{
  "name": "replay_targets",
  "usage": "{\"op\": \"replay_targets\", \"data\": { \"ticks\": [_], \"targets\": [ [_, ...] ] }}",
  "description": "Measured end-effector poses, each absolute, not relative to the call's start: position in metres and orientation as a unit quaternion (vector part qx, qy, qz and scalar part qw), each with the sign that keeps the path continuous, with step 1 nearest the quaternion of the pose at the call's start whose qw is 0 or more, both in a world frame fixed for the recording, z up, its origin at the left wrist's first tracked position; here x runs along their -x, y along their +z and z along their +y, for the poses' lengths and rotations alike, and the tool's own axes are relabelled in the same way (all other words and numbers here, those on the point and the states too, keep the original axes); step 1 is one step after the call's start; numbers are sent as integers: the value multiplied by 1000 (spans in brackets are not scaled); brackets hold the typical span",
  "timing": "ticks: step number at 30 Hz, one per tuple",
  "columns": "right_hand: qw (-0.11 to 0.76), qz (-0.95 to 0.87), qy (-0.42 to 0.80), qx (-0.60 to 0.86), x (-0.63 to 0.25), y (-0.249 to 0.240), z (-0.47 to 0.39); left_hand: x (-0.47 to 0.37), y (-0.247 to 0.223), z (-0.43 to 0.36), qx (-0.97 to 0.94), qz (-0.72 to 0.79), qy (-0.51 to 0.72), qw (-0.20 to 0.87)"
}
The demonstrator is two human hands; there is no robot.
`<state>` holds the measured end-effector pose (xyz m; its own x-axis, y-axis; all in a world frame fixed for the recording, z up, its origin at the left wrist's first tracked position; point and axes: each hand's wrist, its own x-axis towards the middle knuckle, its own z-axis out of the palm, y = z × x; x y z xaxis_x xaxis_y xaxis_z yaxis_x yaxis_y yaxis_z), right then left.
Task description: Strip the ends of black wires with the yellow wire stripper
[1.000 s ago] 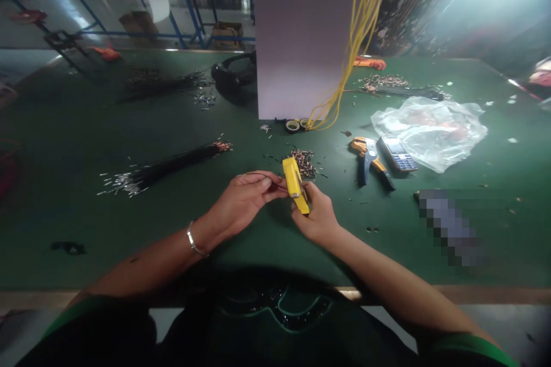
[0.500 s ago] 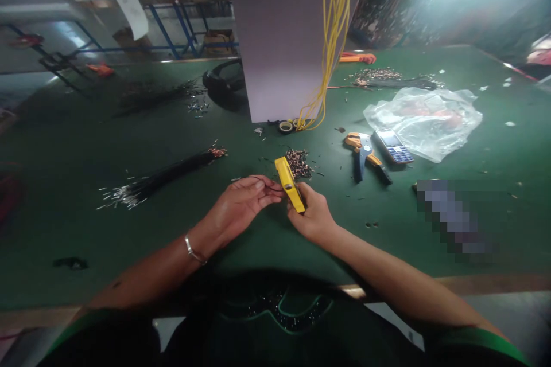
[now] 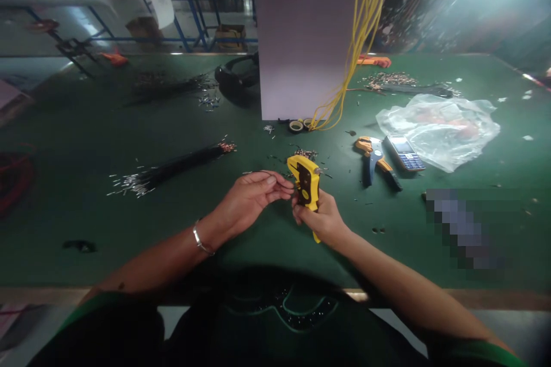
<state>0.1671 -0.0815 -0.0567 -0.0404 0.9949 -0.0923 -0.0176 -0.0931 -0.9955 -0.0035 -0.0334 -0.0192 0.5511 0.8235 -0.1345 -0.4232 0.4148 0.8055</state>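
Note:
Near the middle of the green table (image 3: 258,252), my right hand (image 3: 325,218) is wrapped round a yellow-and-black wire stripper (image 3: 307,183), its jaws tilted up and to the left. Just left of the tool, my left hand (image 3: 253,195) pinches a thin black wire (image 3: 272,172) between thumb and fingers. The wire's far end by the tool is hard to make out. Behind the stripper lies a pile of short copper-tipped bits (image 3: 306,154), partly hidden by it. A bundle of black wires (image 3: 181,161) with bared ends rests to the left of my hands.
To the right lie an orange-and-blue hand tool (image 3: 375,160), a keypad phone (image 3: 404,153) and a clear plastic bag (image 3: 443,126). Yellow wires (image 3: 365,28) hang beside an upright panel (image 3: 303,40), with tape rolls (image 3: 296,126) at its foot. A black loop-shaped object (image 3: 235,77) sits behind.
My right hand has turned the wire stripper so its side faces me, and its handle now shows below. My left hand keeps its pinch. The whole view has shifted slightly.

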Motion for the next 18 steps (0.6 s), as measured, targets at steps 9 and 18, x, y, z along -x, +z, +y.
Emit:
{"op": "replay_targets", "data": {
  "ticks": [9,18],
  "targets": [
    [455,-577,409,541,-169,-64,-84,4,-20,-33,-372,264,390,800],
    [420,-693,192,553,-170,-63,-85,9,-23,-29,-361,263,395,803]
  ]
}}
